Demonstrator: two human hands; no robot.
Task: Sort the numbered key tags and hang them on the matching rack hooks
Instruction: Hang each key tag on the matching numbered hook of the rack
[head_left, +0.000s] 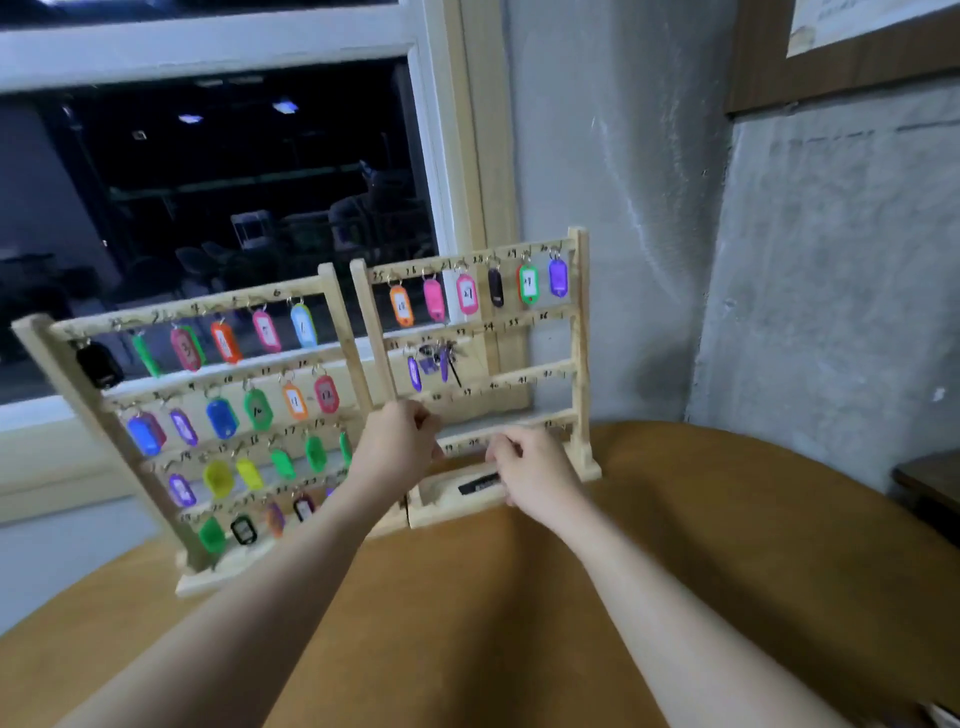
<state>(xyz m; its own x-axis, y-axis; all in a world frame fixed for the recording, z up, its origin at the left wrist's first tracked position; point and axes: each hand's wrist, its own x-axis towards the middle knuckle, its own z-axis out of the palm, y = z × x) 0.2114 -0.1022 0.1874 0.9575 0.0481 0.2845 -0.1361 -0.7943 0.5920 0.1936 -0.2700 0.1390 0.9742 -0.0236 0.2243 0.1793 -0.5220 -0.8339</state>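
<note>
Pale wood makes up both racks: the left rack fills the middle left of the frame, the right rack stands just beside it at centre, both on the brown table in front of a dark window. The left rack's rows are full of coloured tags. On the right rack the top row carries six tags, and a bunched cluster of purple tags and rings hangs at the left end of the second row; the lower bars look bare. Your left hand is at the third bar's left end, fingers curled in a pinch there; blur hides whether they grip anything. Your right hand sits at the bottom bar, fingers curled round something small I cannot make out. A black tag lies on the right rack's base, just left of that hand.
</note>
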